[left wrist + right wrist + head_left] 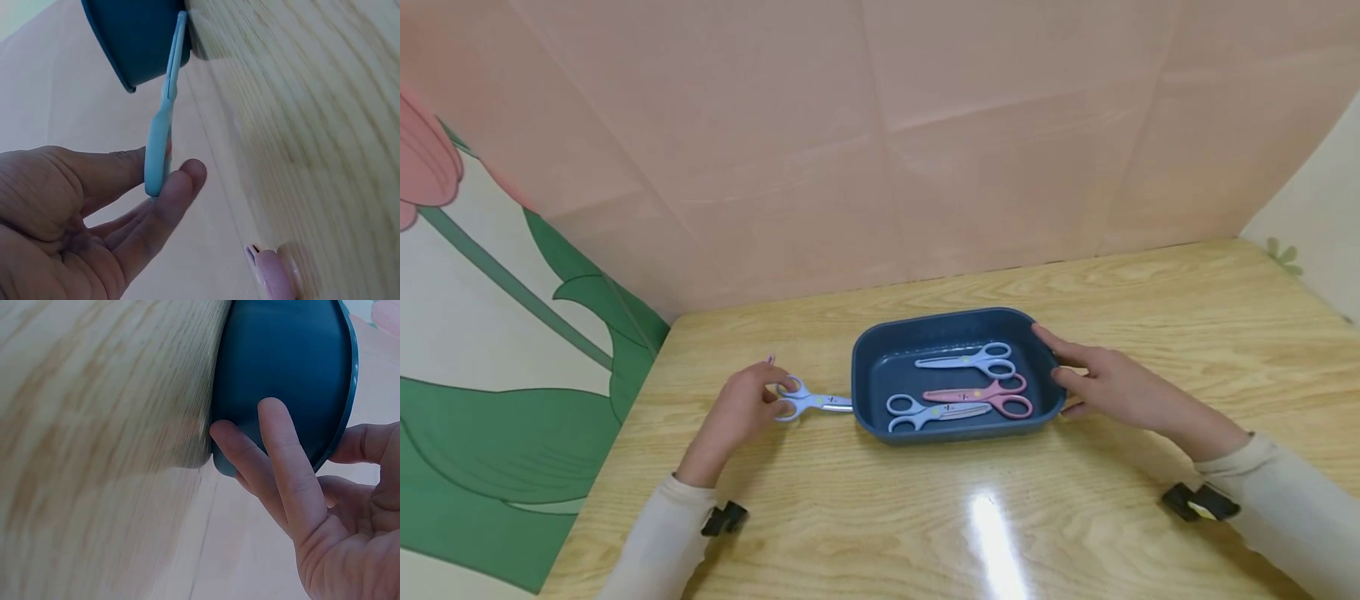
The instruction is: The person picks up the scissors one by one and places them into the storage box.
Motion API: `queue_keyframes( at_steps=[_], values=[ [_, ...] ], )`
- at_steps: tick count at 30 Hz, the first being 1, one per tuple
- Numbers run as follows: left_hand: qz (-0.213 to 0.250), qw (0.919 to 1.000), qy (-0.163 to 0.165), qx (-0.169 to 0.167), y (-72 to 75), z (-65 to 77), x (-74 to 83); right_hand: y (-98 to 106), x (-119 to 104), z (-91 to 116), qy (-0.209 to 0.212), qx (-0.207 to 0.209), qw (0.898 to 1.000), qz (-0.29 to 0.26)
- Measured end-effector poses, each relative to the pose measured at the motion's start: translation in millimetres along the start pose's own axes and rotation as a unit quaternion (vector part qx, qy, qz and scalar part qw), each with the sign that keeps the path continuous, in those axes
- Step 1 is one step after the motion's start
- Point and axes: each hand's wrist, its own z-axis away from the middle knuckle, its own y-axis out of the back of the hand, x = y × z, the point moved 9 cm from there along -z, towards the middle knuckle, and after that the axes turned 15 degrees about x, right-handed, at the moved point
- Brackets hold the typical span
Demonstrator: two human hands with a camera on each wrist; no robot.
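Left hand pinches blue scissors outside the container, right hand grips its far end

The left forearm reaches in from the lower left, and the left hand (745, 402) bends over the handle loops of the blue scissors (814, 402). Its thumb presses one side and the fingertips the other, the gap closed down to the thickness of the handle. The scissors point right, blades toward the left end of the dark blue container (880, 432), handles raised off the desk (865, 517); whether the tips touch the container wall, I cannot tell. Just beyond this hand lies a pink piece (275, 275), mostly hidden.

The right forearm slants in from the lower right. The right hand (1101, 383) holds the container's right end, thumb over the rim, two long fingers (287, 437) nearly straight and slightly spread against the outer wall.

Inside the container are three more pairs: a far blue pair (970, 361) and pink scissors (977, 394), both with loops to the right, and a near blue pair (936, 412) with loops to the left. Cream sleeves (662, 533) cover both forearms
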Motion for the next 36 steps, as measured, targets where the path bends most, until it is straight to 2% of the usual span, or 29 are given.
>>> queue_keyframes(
  at_steps=[6, 19, 25, 30, 36],
  values=[
    [0.022, 0.9996, -0.014, 0.007, 4.3, -0.4, 3.8, 0, 1, 0, -0.003, -0.002, 1.0, 0.0],
    [0.008, 0.9999, -0.01, 0.004, 8.4, 3.1, 10.2, -1, 1, 1, -0.003, 0.0, 1.0, 0.002],
    [-0.017, 0.9988, -0.035, 0.028, 10.8, 4.1, 15.9, -1, 1, 0, -0.004, 0.002, 1.0, -0.003],
    [-0.02, 0.9969, -0.053, 0.054, 13.8, 4.8, 19.1, 0, 0, 0, -0.005, 0.0, 1.0, -0.014],
    [-0.02, 0.9952, -0.067, 0.069, 15.1, 4.2, 20.1, 0, 1, -1, -0.004, 0.0, 1.0, -0.013]
  ],
)
